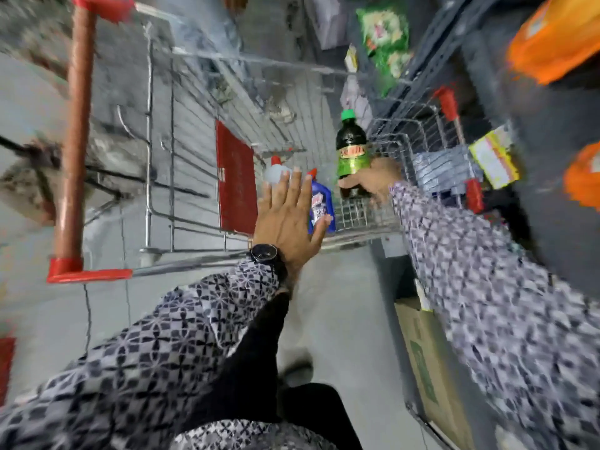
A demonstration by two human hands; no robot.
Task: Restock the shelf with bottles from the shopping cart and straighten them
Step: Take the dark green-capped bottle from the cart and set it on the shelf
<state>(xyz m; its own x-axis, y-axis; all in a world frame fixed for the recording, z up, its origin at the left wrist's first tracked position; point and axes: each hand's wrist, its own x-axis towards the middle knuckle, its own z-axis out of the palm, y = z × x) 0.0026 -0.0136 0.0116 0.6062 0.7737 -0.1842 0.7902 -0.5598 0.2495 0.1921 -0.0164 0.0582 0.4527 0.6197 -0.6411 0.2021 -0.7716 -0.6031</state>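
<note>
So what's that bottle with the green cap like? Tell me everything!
The dark bottle has a bright green screw cap, a narrow neck and a green label with red lettering too blurred to read. It looks like plastic filled with a dark liquid. It stands nearly upright, cap up, lifted above the wire shopping cart. The right hand grips its lower half; nothing else touches it.

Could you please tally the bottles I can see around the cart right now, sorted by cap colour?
Green cap: 1, the dark bottle gripped in the right hand.
Red cap: 2, the white bottle and the blue bottle, both beyond the open left hand.
Total: 3
</note>
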